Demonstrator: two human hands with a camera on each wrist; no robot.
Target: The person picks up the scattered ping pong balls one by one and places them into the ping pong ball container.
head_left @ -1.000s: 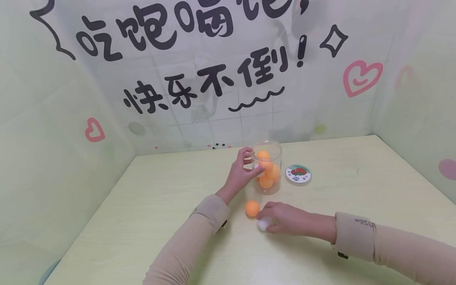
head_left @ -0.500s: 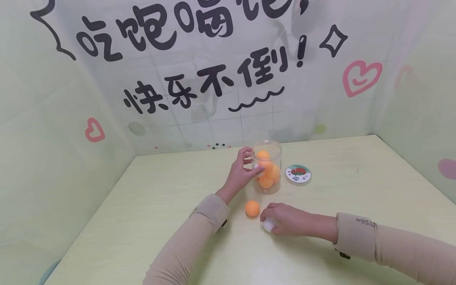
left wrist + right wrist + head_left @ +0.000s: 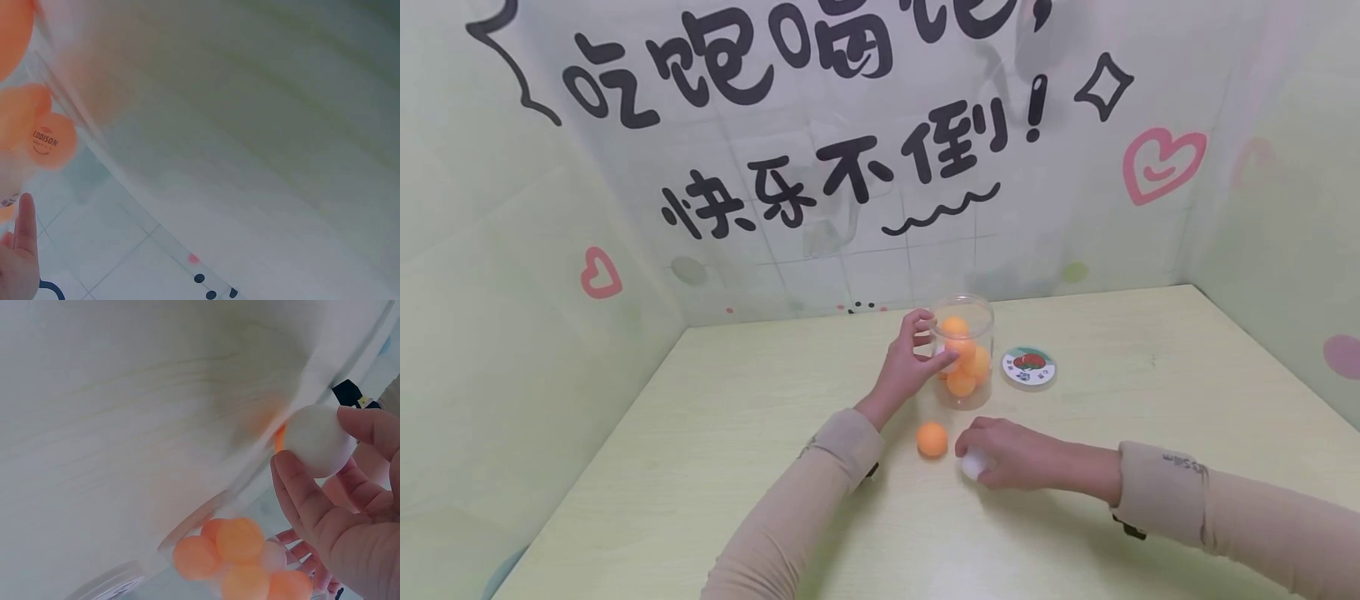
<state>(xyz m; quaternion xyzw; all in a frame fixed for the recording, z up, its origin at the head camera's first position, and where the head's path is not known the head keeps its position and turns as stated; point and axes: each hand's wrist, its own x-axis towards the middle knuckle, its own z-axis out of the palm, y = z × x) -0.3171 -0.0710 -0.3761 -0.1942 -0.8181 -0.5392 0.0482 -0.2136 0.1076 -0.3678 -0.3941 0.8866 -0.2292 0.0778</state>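
Note:
My left hand (image 3: 904,367) holds the left side of a clear plastic jar (image 3: 988,332), thumb in front and fingers behind. Inside the jar are several orange ping-pong balls (image 3: 960,383), with a whitish one (image 3: 274,556) visible in the right wrist view. One finger (image 3: 26,228) lies along the jar wall in the left wrist view. My right hand (image 3: 1018,454) pinches a white ping-pong ball (image 3: 317,440) between thumb and fingers, low over the table in front of the jar. A loose orange ping-pong ball (image 3: 932,440) sits on the table just left of it.
A round lid (image 3: 1028,367) with a tomato picture lies right of the jar. The pale wooden table (image 3: 737,467) is enclosed by printed cloth walls (image 3: 820,275) at the back and both sides.
My right hand has drawn slightly rightward with the white ping-pong ball, away from the loose orange ball. The left hand and jar have stayed in place.

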